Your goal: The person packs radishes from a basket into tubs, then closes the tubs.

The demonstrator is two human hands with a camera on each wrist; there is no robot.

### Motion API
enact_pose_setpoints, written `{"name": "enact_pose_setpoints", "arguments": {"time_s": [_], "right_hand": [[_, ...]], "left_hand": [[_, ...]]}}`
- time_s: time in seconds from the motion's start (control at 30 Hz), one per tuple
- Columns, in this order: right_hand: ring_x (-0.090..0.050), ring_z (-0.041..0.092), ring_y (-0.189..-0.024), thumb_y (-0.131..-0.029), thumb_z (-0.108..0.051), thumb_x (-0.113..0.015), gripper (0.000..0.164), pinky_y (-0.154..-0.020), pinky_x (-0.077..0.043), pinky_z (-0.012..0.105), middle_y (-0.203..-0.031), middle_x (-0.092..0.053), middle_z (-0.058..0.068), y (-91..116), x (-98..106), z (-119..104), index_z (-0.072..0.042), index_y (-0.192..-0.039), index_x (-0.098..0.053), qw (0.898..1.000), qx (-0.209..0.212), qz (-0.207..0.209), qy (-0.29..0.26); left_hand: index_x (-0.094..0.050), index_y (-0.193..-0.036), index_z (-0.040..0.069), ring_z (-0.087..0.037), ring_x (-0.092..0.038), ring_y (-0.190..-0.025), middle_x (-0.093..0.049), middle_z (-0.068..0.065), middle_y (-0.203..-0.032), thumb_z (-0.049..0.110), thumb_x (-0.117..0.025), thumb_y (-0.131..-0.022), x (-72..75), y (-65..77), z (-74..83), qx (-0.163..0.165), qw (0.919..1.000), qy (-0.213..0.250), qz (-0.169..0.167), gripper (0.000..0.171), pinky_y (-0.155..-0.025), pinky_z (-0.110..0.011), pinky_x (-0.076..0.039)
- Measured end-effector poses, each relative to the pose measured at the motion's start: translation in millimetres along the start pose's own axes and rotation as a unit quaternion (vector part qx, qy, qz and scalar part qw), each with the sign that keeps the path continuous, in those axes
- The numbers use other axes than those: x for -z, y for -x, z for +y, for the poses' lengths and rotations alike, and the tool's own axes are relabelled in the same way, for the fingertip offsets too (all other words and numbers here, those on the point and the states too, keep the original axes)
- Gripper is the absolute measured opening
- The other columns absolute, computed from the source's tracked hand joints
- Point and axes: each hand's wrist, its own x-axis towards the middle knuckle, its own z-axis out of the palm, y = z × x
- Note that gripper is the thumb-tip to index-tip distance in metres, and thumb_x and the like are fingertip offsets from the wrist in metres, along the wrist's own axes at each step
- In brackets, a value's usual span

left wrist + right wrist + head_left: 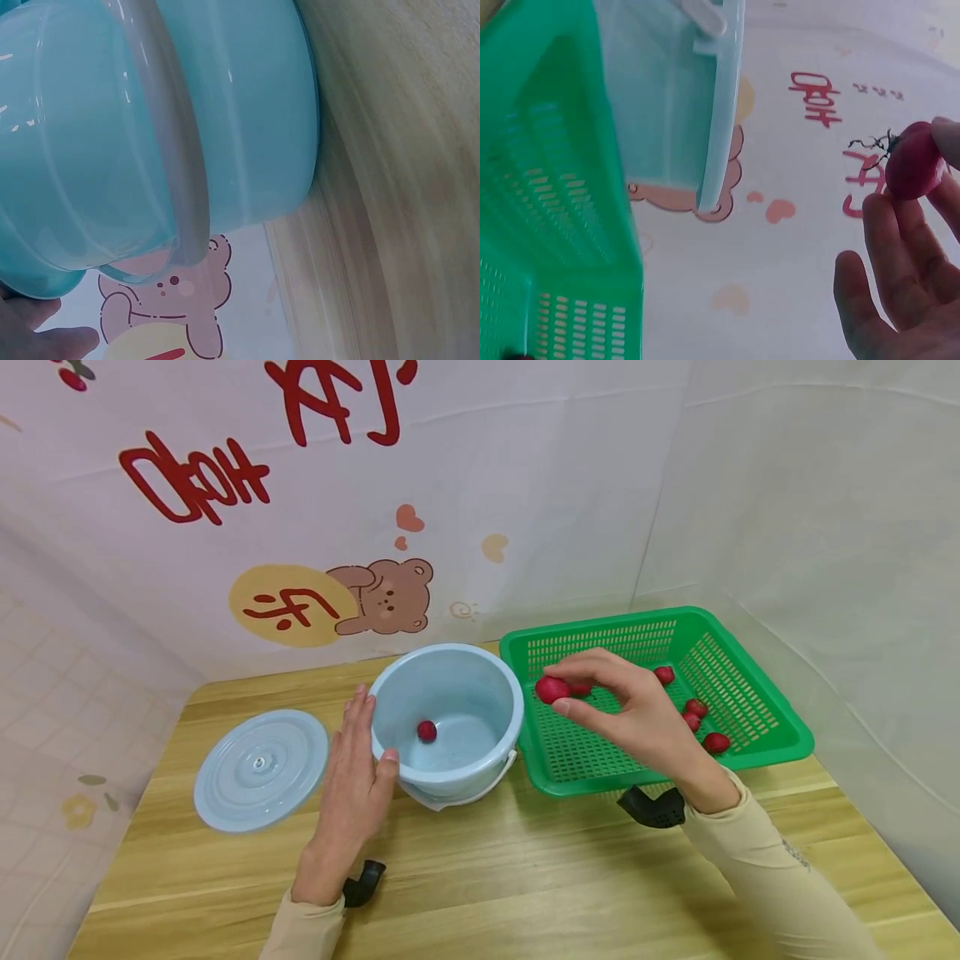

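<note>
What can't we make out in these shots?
Head: part of the floor of the green basket, hidden by the right grip; anything lying there can't be counted.
Head: full outline of another red fruit, overlapped by the held fruit.
Left wrist: most of the left grip, cut off by left and bottom edges.

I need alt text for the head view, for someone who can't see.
A right hand pinches a small red item above a green basket holding several more. The left hand is at the rim of a pale blue bucket with one red item inside, and a matching lid lies to its left on the wooden table.
</note>
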Motion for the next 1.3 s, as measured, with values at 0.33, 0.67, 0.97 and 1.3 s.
{"name": "enact_pose_setpoints", "arguments": {"time_s": [0.33, 0.67, 0.97, 1.3], "right_hand": [[-0.061, 0.019, -0.118, -0.085, 0.004, -0.081, 0.041, -0.093, -0.052, 0.028, -0.122, -0.070, -0.001, -12, -31, -8, -0.009, -0.123, -0.075, 0.998, 0.048, 0.029, -0.008], [-0.063, 0.020, -0.116, -0.084, 0.002, -0.082, 0.040, -0.094, -0.057, 0.038, -0.120, -0.070, 0.002, -22, -56, -11, -0.007, -0.122, -0.075, 0.996, 0.079, 0.039, 0.000], [-0.063, 0.018, -0.115, -0.085, -0.004, -0.083, 0.036, -0.093, -0.054, 0.030, -0.119, -0.070, 0.002, -28, -74, -8, -0.008, -0.121, -0.075, 0.994, 0.093, 0.049, 0.020], [-0.064, 0.015, -0.114, -0.091, -0.013, -0.080, 0.032, -0.091, -0.056, 0.031, -0.122, -0.069, 0.001, -28, -91, 2, -0.009, -0.123, -0.075, 0.996, 0.076, 0.026, 0.041]], "left_hand": [[-0.025, -0.164, 0.006, -0.036, -0.019, -0.157, -0.017, -0.003, -0.173, 0.043, -0.041, -0.106, -0.6, 0.0, -0.7, -0.003, 1.0000, 0.001, 0.004, 0.071, -0.115, -0.076, -0.020], [-0.026, -0.164, 0.006, -0.036, -0.019, -0.157, -0.017, -0.003, -0.173, 0.052, -0.037, -0.107, -0.3, 0.5, -0.5, -0.008, 0.9999, 0.001, 0.007, 0.074, -0.114, -0.077, -0.021], [-0.026, -0.163, 0.005, -0.037, -0.020, -0.157, -0.018, -0.004, -0.173, 0.048, -0.040, -0.107, -0.3, -0.2, -0.4, -0.011, 0.9999, 0.003, 0.008, 0.072, -0.114, -0.077, -0.020], [-0.026, -0.163, 0.005, -0.038, -0.020, -0.156, -0.018, -0.004, -0.173, 0.040, -0.044, -0.105, 0.3, -0.1, -0.2, -0.007, 1.0000, -0.003, 0.005, 0.070, -0.112, -0.078, -0.023]]}}
